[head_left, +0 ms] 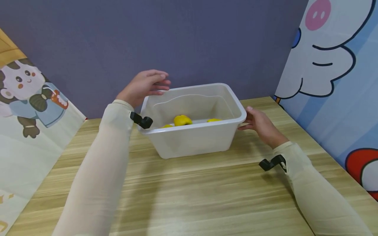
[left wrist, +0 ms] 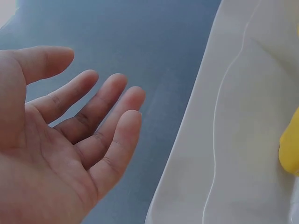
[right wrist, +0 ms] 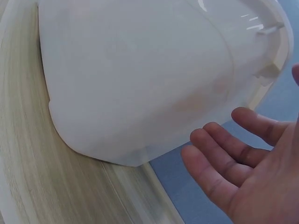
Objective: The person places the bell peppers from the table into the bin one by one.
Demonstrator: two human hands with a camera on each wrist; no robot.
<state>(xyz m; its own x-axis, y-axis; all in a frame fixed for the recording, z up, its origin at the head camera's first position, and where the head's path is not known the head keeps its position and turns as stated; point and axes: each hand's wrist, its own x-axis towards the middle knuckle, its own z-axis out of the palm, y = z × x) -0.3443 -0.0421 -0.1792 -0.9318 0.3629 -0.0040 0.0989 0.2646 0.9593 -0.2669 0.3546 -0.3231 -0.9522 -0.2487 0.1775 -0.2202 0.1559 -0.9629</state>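
A white plastic bin [head_left: 192,139] stands on the wood-grain table, with several yellow objects, one a rounded lump [head_left: 182,120], lying on its floor. Over the bin's back left corner hovers my left hand [head_left: 147,84], fingers loosely bent and apart from the rim; the left wrist view shows its palm [left wrist: 51,158] with nothing in it. At the bin's right end is my right hand [head_left: 260,126], its fingers beside the wall just under the rim. In the right wrist view those fingers [right wrist: 219,158] are slightly bent near the wall; whether they touch it I cannot tell.
A dark blue-grey panel [head_left: 189,42] rises behind the table [head_left: 189,196]. Cartoon-printed walls stand on the left [head_left: 32,98] and right [head_left: 325,108]. Small black mounts [head_left: 141,120] sit on both sleeved wrists.
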